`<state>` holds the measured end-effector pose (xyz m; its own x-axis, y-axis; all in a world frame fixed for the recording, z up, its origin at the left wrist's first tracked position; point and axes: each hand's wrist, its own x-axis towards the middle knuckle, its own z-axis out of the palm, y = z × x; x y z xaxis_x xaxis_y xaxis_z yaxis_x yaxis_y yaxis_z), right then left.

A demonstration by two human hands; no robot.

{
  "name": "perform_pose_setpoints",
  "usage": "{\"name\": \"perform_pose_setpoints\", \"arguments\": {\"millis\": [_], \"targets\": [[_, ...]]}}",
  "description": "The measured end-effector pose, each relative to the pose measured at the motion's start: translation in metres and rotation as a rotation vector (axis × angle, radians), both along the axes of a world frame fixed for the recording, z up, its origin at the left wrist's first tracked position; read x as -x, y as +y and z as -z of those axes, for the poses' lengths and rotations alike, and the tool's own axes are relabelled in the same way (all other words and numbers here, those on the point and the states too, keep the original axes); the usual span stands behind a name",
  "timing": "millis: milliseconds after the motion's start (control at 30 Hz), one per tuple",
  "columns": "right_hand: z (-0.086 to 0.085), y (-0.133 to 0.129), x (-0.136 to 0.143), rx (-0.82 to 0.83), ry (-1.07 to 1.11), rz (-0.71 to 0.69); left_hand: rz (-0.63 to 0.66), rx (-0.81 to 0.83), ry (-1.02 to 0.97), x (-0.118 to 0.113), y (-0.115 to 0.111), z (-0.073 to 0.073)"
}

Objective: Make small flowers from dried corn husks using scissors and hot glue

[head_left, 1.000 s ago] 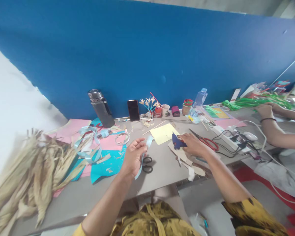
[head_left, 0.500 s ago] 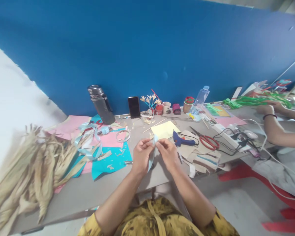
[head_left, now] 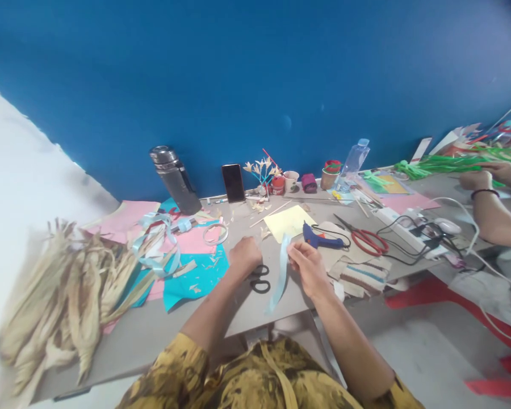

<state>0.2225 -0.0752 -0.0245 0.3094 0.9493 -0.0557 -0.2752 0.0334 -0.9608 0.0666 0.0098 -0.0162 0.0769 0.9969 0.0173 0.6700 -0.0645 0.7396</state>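
My right hand pinches a light blue ribbon strip near its upper end, and the strip hangs down toward the table's front edge. My left hand is low over the table, its fingers curled; whatever they hold, if anything, is hidden. Close beside that hand lie the dark looped handles of small scissors. Behind both hands is a pale yellow paper sheet. A blue glue gun rests just to the right of my right hand.
Dried corn husks, a curled ribbon and blue paper lie left. A flask and a phone stand behind. Red-handled scissors and a power strip are right, with another person's arm.
My hands have moved apart. The left one has left the ribbon and moved left; the right one keeps the strip. The dark scissor handles are now exposed between them.
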Motion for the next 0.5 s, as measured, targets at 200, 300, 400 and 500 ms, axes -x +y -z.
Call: {"name": "perform_pose_setpoints", "arguments": {"millis": [200,300,400,500], "targets": [[-0.001,0.006,0.002,0.04,-0.033,0.014,0.086,0.026,-0.178,0.005,-0.001,-0.009],[-0.009,0.01,0.007,0.037,-0.063,0.039,0.168,0.23,-0.606,0.012,-0.012,-0.023],[-0.018,0.014,0.016,-0.003,-0.086,0.034,0.173,0.369,-0.934,0.017,-0.026,-0.036],[-0.024,0.017,0.025,-0.038,-0.118,0.034,0.159,0.378,-1.01,0.018,-0.034,-0.047]]}}
